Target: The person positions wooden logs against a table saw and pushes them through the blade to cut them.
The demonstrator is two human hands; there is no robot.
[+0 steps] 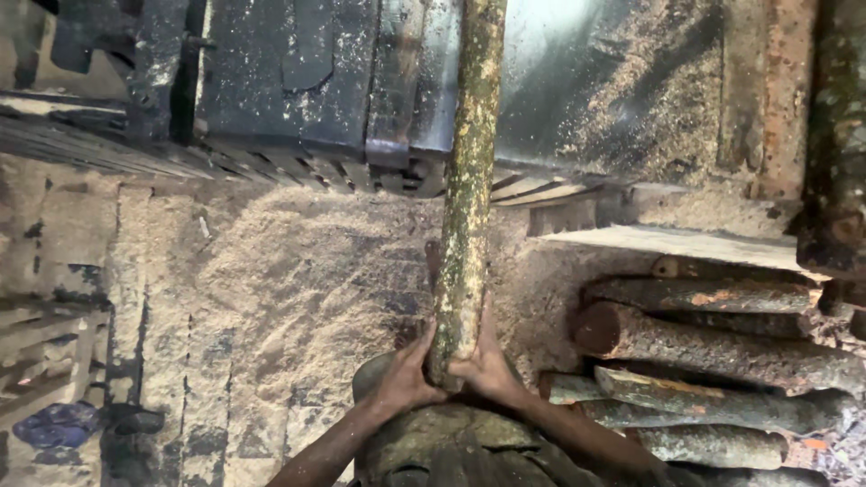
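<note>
Both hands, left hand and right hand, clasp the near end of a long, rough, lichen-mottled round wooden log, fingers wrapped around it. It reaches over the sawdust-covered floor toward what seems a dark metal machine. Stacked bark-covered logs lie at right.

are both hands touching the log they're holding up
Touching: the head view shows the left hand and right hand wrapped around the near end of the upright log, no gap.

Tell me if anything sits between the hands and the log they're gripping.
Nothing visible does. The left hand and right hand both press directly against the near end of the log, one on each side.
</note>
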